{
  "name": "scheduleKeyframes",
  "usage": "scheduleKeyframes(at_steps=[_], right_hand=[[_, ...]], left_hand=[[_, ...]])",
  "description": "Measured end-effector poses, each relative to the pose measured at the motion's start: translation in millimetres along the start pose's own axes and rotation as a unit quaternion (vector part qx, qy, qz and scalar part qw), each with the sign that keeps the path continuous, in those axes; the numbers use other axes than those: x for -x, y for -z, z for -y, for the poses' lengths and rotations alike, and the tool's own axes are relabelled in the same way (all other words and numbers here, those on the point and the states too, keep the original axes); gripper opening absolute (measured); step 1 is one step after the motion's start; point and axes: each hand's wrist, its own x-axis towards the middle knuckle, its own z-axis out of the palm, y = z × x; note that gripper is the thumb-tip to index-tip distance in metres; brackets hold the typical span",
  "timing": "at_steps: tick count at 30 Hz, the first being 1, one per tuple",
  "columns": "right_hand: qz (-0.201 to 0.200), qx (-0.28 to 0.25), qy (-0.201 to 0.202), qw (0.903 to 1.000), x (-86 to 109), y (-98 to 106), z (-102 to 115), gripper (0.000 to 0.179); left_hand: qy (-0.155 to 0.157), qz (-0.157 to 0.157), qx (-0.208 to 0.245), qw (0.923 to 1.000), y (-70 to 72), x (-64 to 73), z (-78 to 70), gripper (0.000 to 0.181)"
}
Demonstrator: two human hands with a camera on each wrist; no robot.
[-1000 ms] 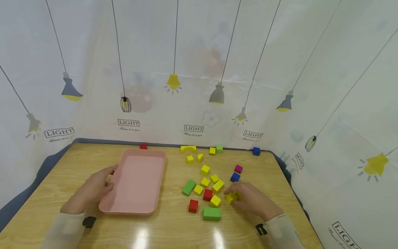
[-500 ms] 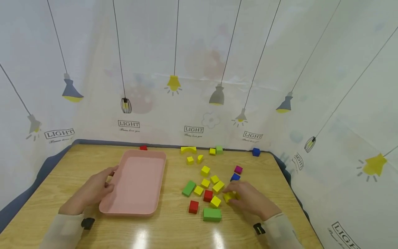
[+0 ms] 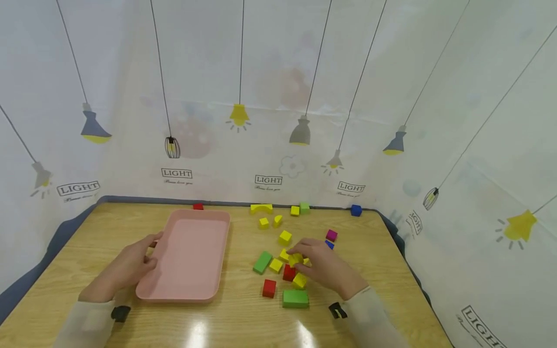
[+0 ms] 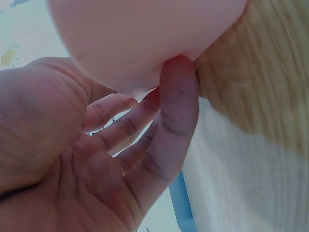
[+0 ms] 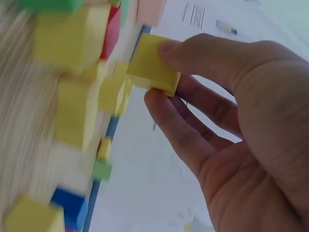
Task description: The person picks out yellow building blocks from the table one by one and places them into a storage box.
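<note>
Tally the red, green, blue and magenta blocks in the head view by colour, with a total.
Red cuboid blocks: 3
Green cuboid blocks, two oblong, one paler: 3
Blue cuboid blocks: 2
Magenta cuboid block: 1
Total: 9

On my head view I see a plain pink tray (image 3: 184, 256) at lower left, on a tabletop (image 3: 243, 321) of light brown wood grain. Right of centre I pick out a green block (image 3: 262, 262), a red block (image 3: 269, 288) beneath it, and a magenta block (image 3: 331, 235) farther right. My right wrist view shows plain yellow on the block (image 5: 153, 65) in the fingers (image 5: 169, 118). Across the top, a white backdrop (image 3: 270, 58) carries printed blue, yellow and grey lamps with black "LIGHT" lettering.
</note>
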Motion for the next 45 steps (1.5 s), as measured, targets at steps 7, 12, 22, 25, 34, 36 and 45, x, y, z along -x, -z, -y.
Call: scheduleKeyframes(at_steps=[7, 12, 22, 25, 34, 36, 45], right_hand=[[0.01, 0.001, 0.033, 0.9994, -35.2, -15.3, 36.7, 0.034], [0.021, 0.001, 0.061, 0.9979, -57.3, -28.9, 63.5, 0.034], [0.06, 0.031, 0.094, 0.9932, -94.4, -52.2, 110.9, 0.037], [0.06, 0.036, 0.112, 0.9913, -102.7, -61.0, 122.1, 0.037], [0.109, 0.104, 0.141, 0.9785, -132.0, -75.3, 165.9, 0.034], [0.11, 0.12, 0.16, 0.9735, -137.7, -79.9, 176.4, 0.033], [0.099, 0.181, 0.209, 0.9559, -156.2, -98.5, 214.8, 0.03]], left_hand=[[-0.006, -0.001, 0.008, 0.9999, 0.4, -2.6, 5.6, 0.08], [0.001, 0.001, 0.009, 1.0, -3.4, -5.8, 13.1, 0.08], [-0.01, -0.006, 0.007, 0.9999, 0.9, -1.0, 4.1, 0.079], [-0.014, -0.006, 0.005, 0.9999, 1.2, -0.6, 3.5, 0.078], [-0.006, 0.004, 0.01, 0.9999, 0.4, -0.6, 5.6, 0.08], [-0.004, 0.005, 0.01, 0.9999, 0.4, -0.4, 6.4, 0.08], [-0.027, 0.003, 0.011, 0.9996, -0.6, 0.6, 5.8, 0.079]])
